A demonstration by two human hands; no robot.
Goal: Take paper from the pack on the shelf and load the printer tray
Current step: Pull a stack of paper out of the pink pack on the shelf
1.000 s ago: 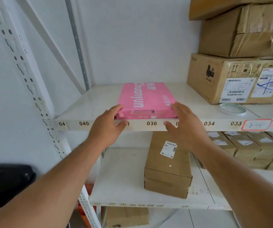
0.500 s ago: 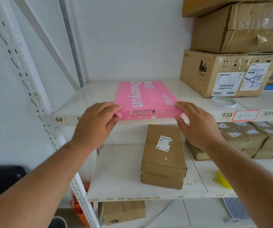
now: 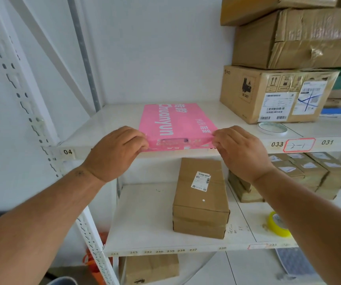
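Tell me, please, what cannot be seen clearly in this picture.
Head view only:
- Printer: outside the frame.
- Whether the pink paper pack is opened: its front end is blurred.
- Fingertips of left hand and right hand: curled under the pack's corners.
- Top box: cut by the upper edge.

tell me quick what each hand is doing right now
Left hand: fingers curled, gripping the near left corner of the pink paper pack.
Right hand: fingers curled, pinching the pack's near right corner.
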